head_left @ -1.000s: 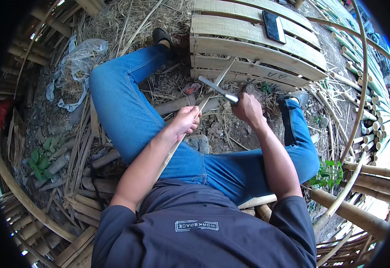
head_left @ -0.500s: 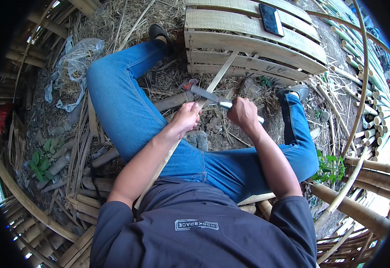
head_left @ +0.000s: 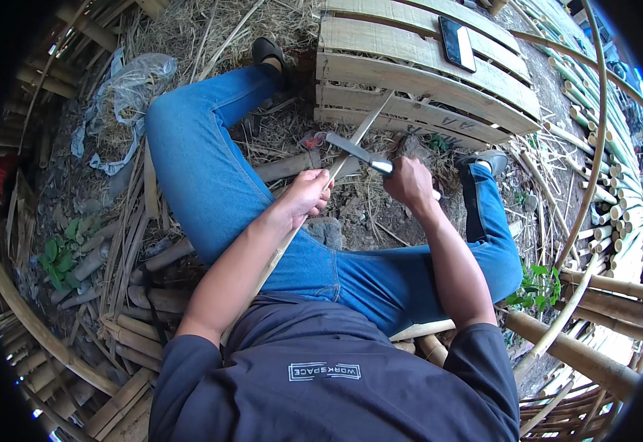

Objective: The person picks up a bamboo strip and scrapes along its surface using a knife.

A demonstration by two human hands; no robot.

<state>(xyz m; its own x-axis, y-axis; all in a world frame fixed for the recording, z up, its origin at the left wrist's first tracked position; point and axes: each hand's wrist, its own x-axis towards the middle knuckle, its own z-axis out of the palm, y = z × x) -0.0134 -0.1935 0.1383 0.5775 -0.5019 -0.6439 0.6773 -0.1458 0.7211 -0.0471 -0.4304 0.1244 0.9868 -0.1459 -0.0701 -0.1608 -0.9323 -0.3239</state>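
My left hand (head_left: 306,195) is closed round a long pale bamboo strip (head_left: 372,120). The strip runs slantwise from under my left forearm to beside the wooden crate, its far end narrow. In my right hand (head_left: 411,182) is the handle of a knife with a broad metal blade (head_left: 353,149). The blade points left and lies across the strip, just beyond my left fingers. Part of the handle's light end shows below my right fist.
A slatted wooden crate (head_left: 424,77) stands ahead with a phone (head_left: 457,44) on top. Bundled bamboo poles (head_left: 620,169) lie at the right. At the left are a clear plastic bag (head_left: 141,77), dry straw and loose bamboo pieces (head_left: 152,301).
My right hand and the knife have shifted slightly right and toward me along the strip. My left hand keeps its grip. The view has tilted a little.
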